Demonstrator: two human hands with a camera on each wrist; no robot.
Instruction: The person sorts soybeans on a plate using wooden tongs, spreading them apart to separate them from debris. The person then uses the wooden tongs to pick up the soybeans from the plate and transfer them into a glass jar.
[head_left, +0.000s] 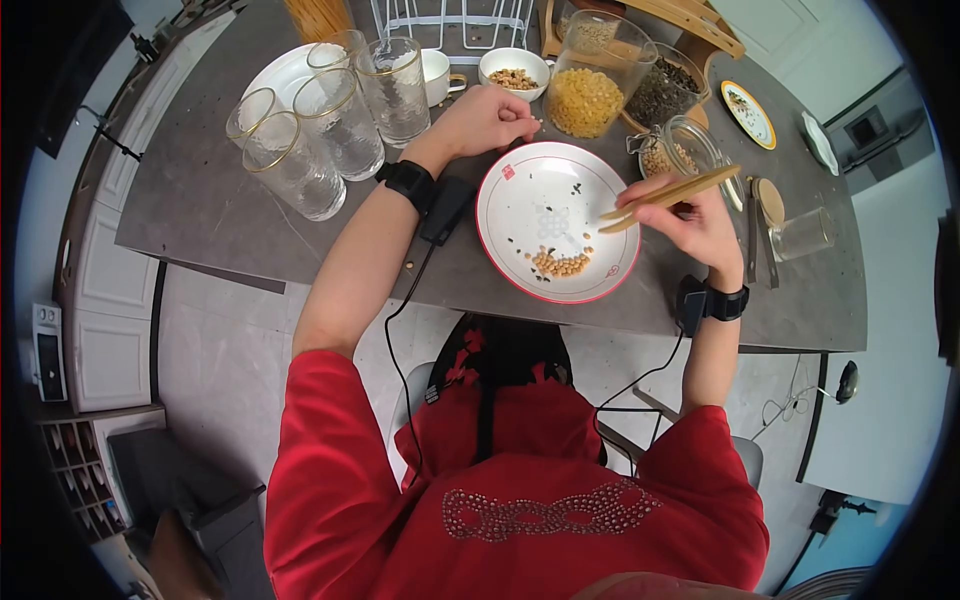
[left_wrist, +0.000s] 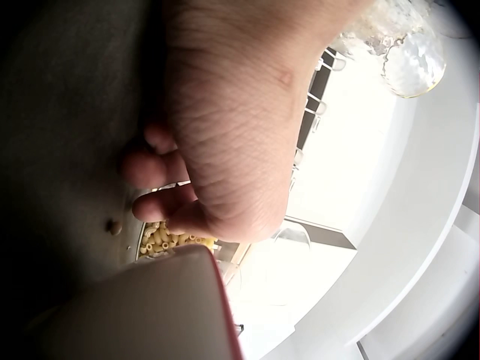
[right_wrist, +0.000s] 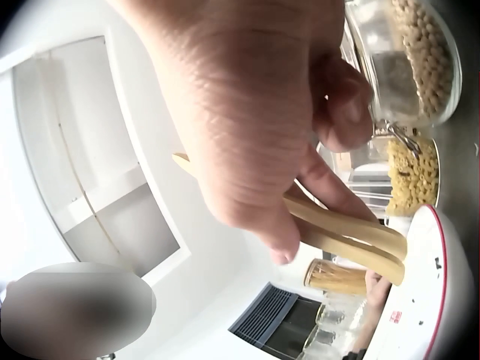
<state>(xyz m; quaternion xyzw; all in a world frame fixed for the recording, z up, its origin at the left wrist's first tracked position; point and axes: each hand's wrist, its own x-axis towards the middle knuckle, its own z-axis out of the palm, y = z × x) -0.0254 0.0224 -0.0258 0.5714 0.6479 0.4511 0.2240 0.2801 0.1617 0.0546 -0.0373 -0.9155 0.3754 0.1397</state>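
Observation:
A white plate with a red rim (head_left: 520, 200) holds a small heap of tan beans (head_left: 560, 263) and scattered dark bits. The right hand (head_left: 692, 222) grips wooden tongs (head_left: 680, 193), their tips over the plate's right side. In the right wrist view the tips lie close together, with nothing visible between them. The left hand (head_left: 487, 122) rests on the table beyond the plate's upper left edge, fingers loosely curled. The left wrist view shows this hand (left_wrist: 225, 135) beside the plate (left_wrist: 150, 307), with a small round piece (left_wrist: 114, 226) on the table near its fingertips.
Several glasses (head_left: 338, 125) stand at the left. Behind the plate are a bowl of mixed bits (head_left: 515, 72), a container of yellow pasta (head_left: 583, 100) and a jar of dark bits (head_left: 665, 90). An open bean jar (head_left: 690, 150) and an overturned glass (head_left: 802, 235) lie right.

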